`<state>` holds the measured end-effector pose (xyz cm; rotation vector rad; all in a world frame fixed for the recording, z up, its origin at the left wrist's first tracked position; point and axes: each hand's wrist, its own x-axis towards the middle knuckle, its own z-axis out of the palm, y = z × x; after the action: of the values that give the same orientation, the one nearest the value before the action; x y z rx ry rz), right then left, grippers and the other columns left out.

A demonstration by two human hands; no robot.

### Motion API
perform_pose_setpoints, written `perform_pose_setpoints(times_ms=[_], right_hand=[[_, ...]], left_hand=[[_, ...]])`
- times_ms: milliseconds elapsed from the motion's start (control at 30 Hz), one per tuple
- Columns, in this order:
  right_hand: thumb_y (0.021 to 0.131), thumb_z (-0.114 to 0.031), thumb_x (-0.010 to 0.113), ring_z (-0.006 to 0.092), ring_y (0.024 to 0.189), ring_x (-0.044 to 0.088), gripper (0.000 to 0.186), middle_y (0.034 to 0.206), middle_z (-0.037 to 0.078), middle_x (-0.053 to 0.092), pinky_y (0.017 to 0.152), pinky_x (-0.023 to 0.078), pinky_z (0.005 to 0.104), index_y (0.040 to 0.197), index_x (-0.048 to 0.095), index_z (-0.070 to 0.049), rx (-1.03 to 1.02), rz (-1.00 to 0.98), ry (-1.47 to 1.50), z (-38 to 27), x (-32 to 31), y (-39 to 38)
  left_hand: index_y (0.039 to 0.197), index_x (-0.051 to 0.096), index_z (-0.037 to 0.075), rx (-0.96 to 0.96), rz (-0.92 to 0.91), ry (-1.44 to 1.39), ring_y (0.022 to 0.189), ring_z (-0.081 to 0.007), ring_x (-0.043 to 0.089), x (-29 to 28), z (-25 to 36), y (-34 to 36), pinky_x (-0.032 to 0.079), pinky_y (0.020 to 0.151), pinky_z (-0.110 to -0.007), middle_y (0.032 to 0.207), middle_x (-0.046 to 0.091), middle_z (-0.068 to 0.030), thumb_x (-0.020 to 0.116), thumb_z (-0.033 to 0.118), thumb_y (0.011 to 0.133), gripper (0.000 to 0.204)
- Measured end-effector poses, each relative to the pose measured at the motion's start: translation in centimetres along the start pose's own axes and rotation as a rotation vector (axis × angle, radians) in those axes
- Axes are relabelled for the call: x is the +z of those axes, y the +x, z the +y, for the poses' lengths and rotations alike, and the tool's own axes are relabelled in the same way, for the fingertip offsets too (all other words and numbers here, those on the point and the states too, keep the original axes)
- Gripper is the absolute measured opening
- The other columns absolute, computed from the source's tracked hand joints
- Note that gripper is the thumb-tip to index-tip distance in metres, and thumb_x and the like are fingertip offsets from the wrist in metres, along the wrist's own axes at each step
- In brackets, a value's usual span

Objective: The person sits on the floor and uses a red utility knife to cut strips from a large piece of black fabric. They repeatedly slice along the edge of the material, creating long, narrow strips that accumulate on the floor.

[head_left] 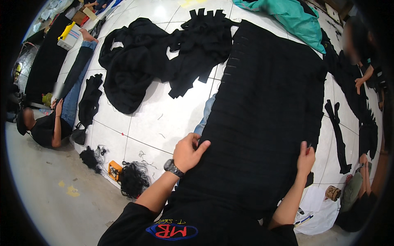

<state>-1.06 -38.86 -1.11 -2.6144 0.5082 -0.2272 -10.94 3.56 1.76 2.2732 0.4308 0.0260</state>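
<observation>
A long piece of black fabric [266, 98] lies over my lap and stretches away from me, with a row of small slits or pale marks along its far left edge. My left hand [188, 151], with a dark watch on the wrist, grips the fabric's left edge, thumb on top and fingers curled at the border. At the right edge is my right hand [305, 160], its fingers closed. A small red and dark thing shows between them, too little visible to name. Light blue denim shows beneath the fabric's left edge.
Heaped black fabric [131, 65] and cut black strips [201, 49] lie on white tiles. A green sack [287, 20] is at the far right. Black thread scraps [134, 180] lie beside an orange object [114, 169]. A seated person [49, 127] is at left; others work at right.
</observation>
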Motion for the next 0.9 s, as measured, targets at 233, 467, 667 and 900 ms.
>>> perform_pose_setpoints(times_ms=[233, 467, 667, 900], right_hand=[[0.091, -0.028, 0.071, 0.0166, 0.062, 0.029, 0.048, 0.064, 0.003, 0.031, 0.055, 0.029, 0.0325, 0.070, 0.035, -0.005, -0.160, -0.105, 0.280, 2.2, 0.5, -1.1], [0.091, -0.018, 0.069, 0.0160, 0.061, 0.030, 0.042, 0.063, 0.004, 0.029, 0.054, 0.030, 0.0330, 0.071, 0.035, -0.004, -0.158, -0.443, -0.121, 1.9, -7.2, -2.4], [0.100, -0.037, 0.055, 0.0192, 0.060, 0.041, 0.038, 0.069, 0.008, 0.046, 0.057, 0.039, 0.0336, 0.088, 0.046, -0.002, -0.102, -0.336, 0.284, -5.3, -4.9, -2.4], [0.101, -0.029, 0.052, 0.0243, 0.071, 0.061, 0.026, 0.078, 0.013, 0.059, 0.065, 0.046, 0.0361, 0.108, 0.050, -0.003, -0.345, -0.758, 0.582, -19.9, 2.1, -6.8]], left_hand=[[0.096, 0.064, -0.003, -0.080, 0.030, -0.280, 0.048, -0.0185, 0.051, 1.1, -0.4, -0.7, 0.040, 0.049, -0.031, 0.059, 0.059, -0.0096, 0.077, 0.022, 0.085, 0.030], [0.091, 0.063, -0.003, -0.208, -0.370, -0.201, 0.049, -0.0113, 0.045, -2.5, -2.1, -4.1, 0.037, 0.049, -0.031, 0.056, 0.052, -0.0022, 0.076, 0.022, 0.087, 0.029], [0.100, 0.064, -0.006, -0.256, -0.312, -0.413, 0.062, -0.0090, 0.058, -2.1, -0.8, 0.7, 0.047, 0.061, -0.026, 0.067, 0.066, -0.0054, 0.082, 0.026, 0.082, 0.041], [0.099, 0.067, -0.006, -0.225, -0.238, -0.339, 0.061, -0.0089, 0.060, 0.2, 0.4, 5.7, 0.048, 0.060, -0.024, 0.068, 0.068, -0.0058, 0.082, 0.019, 0.081, 0.034]])
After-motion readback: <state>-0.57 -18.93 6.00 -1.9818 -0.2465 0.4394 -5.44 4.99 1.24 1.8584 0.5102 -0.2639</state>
